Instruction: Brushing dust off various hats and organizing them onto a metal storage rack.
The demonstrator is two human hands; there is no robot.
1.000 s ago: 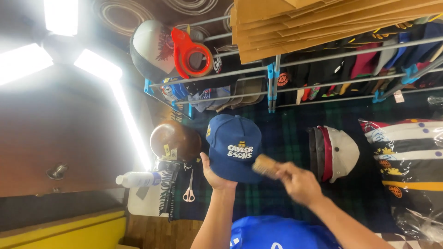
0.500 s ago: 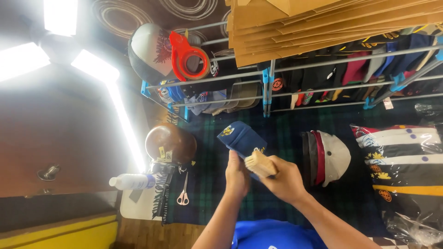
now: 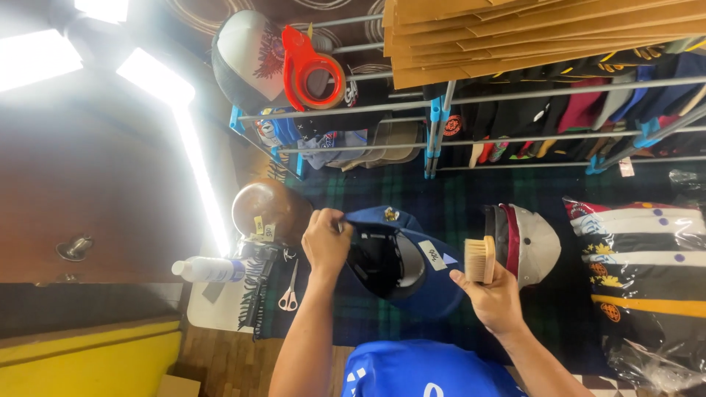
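Gripping the rim of a blue cap [image 3: 412,268], the left hand [image 3: 325,239] has its fingers curled tight over the edge, turning the cap so its dark inside and a small white label face the camera. The cap hangs in the air just above a dark green plaid cloth [image 3: 448,198], between the two hands. The right hand [image 3: 496,298] is closed around a small wooden brush [image 3: 480,259], bristles pointing up and away from the cap (the brush sits just beside the cap's crown, but whether it touches is hard to tell). Just beyond the brush lies a stack of caps [image 3: 526,242], the top one light grey with a red edge. Left of the cap stands a round brown head form [image 3: 268,213], with scissors [image 3: 288,292], a black comb [image 3: 256,298] and a white plastic bottle [image 3: 209,270] lying near it. A metal rack [image 3: 515,92] runs along the far side, packed with more caps, flat cardboard sheets [image 3: 529,33] on top, and a red tape dispenser [image 3: 309,66] resting beside them. Bagged striped garments [image 3: 647,250] lie at the right.
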